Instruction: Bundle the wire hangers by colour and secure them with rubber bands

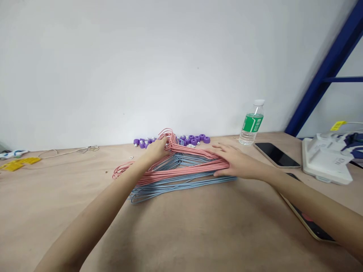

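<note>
A stack of pink coated wire hangers (181, 172) lies on a stack of pale blue coated wire hangers (172, 188) on the wooden table. My left hand (154, 150) is curled around the pink wires near the hooks, at the stack's far left. My right hand (235, 162) spans the pink stack's right end, with the thumb on the near side and the fingers spread over the far side. The blue hangers stick out towards me below the pink ones, and neither hand touches them.
Purple and white plastic parts (195, 139) lie behind the hangers. To the right are a water bottle (251, 122), a phone (276, 155), a dark tablet-like device (309, 223) under my right arm, and a white plastic box (326, 158). Yellow pieces (19, 163) lie far left.
</note>
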Demonstrator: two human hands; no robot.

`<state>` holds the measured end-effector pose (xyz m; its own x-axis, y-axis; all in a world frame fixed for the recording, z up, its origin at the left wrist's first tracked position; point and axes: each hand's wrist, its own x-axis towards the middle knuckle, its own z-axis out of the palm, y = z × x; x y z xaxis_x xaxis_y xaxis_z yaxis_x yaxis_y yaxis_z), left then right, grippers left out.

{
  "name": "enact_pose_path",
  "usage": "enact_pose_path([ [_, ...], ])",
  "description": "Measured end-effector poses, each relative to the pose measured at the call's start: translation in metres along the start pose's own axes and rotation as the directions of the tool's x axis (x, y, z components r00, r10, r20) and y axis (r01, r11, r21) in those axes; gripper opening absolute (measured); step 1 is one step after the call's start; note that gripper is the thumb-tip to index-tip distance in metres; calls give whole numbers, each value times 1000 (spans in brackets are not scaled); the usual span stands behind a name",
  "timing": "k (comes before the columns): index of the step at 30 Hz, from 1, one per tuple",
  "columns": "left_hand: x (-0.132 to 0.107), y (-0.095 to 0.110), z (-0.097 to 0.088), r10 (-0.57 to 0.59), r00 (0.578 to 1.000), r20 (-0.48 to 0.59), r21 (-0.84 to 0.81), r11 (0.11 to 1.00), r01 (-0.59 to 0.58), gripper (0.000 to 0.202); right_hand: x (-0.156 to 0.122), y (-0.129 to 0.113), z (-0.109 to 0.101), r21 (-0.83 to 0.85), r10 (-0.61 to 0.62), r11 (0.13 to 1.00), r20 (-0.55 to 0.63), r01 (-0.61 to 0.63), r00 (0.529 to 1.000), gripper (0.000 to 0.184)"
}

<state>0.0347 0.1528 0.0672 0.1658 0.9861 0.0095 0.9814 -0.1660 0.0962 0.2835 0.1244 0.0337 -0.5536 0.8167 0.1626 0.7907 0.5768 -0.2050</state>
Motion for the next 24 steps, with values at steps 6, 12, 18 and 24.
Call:
enact_pose_path([
  [6,16,-11,1,-3,995,96,-54,998,8,26,16,-4,-5,-71,37,997,10,-36,999,69],
  [12,29,-20,-8,-50,981,186,-45,997,59,28,41,8,-21,45,-19,999,140,13,990,46],
  [18,20,-15,-9,-55,984,171,25,998,51,31,40,14,-15,-68,-75,994,89,81,993,64],
  [24,0,-10,-9,-43,999,28,75,996,41,46,36,14,-9,-143,-69,987,45,75,997,66],
])
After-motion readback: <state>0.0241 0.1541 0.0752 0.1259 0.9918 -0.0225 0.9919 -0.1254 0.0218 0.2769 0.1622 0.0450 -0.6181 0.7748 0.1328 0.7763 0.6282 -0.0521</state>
